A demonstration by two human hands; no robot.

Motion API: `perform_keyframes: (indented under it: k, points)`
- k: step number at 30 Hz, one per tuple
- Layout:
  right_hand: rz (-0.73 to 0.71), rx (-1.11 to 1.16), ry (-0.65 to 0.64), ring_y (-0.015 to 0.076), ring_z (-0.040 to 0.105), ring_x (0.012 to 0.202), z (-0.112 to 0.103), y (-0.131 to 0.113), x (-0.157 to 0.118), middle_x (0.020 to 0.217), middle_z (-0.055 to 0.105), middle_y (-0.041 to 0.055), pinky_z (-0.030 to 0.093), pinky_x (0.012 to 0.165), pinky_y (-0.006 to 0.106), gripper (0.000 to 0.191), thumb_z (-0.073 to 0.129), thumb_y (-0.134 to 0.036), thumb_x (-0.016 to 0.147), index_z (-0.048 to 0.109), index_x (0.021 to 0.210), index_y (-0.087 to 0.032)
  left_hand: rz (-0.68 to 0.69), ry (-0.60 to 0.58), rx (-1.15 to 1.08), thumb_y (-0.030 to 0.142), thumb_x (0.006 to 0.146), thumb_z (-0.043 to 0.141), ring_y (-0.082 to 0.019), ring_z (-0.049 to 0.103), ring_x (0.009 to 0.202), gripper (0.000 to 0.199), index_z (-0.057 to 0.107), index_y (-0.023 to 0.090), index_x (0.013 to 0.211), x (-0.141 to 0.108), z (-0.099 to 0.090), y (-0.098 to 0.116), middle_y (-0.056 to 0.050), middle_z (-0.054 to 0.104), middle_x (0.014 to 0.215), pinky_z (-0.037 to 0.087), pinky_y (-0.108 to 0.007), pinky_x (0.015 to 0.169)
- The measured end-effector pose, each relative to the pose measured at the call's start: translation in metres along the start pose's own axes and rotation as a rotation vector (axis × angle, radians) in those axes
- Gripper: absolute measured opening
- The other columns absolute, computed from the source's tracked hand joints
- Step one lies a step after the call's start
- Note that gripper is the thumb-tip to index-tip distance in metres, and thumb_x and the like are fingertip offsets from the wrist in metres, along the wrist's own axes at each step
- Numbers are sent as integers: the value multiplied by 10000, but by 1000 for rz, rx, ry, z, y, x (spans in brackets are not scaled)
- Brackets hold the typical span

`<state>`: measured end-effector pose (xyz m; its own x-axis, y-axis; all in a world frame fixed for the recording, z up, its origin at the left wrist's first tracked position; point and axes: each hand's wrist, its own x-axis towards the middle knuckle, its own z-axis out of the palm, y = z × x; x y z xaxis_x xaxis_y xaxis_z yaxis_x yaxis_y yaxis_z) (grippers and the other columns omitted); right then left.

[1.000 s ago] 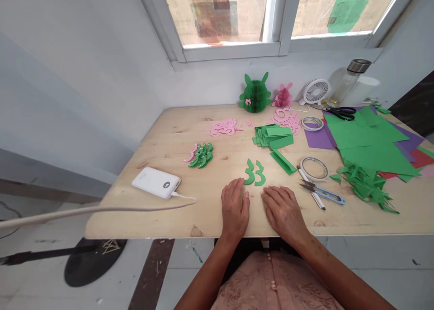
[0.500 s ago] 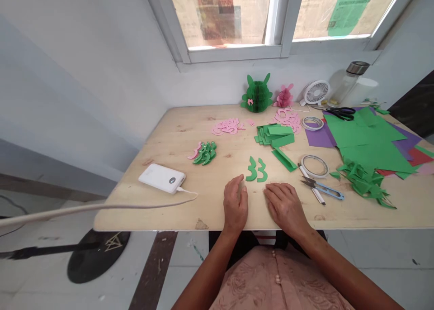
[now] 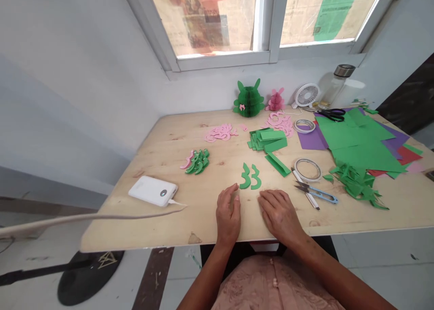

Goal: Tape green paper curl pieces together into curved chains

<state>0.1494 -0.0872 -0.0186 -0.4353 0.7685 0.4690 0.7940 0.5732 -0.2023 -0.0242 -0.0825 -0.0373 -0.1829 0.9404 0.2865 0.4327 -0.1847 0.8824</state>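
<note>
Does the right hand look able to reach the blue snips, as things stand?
Probably yes: the right hand looks close, and the blue snips lie across the white pen, with nothing covering their handles.

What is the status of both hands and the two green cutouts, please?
Left hand, right hand: resting on table, nothing visible in grip. Two green cutouts: flat, side by side, near hands. No obstruction seen between; snips across white pen at right.

On the table, two cutouts lie between the power bank and the snips.
</note>
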Motion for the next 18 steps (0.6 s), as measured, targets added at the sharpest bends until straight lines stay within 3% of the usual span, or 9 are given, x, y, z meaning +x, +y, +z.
perform_keyframes:
  k: [8,13,18]
  points:
    - [36,50,17,223,548,1075,-13,4,3,1149,649,92,359,965,434,255,458,-100,865,608,1063,-161,-75,2,-69,285,903,450,-206,585,1097,296,612,199,1135,21,-1,8,-81,660,1124,423,-414,1011]
    - [104,-103,98,244,526,1122,-34,35,14,1168,639,109,360,956,432,229,490,-145,871,619,1060,-152,-44,52,-36,274,898,451,-208,590,1084,296,607,197,1138,29,1,6,-84,657,1120,432,-413,1000]
    - [178,-276,11,292,487,1175,-37,61,19,1197,619,130,341,954,449,244,512,-174,853,657,1049,-157,-35,85,-8,270,902,442,-205,589,1075,288,612,195,1122,27,2,4,-87,654,1105,438,-410,994]
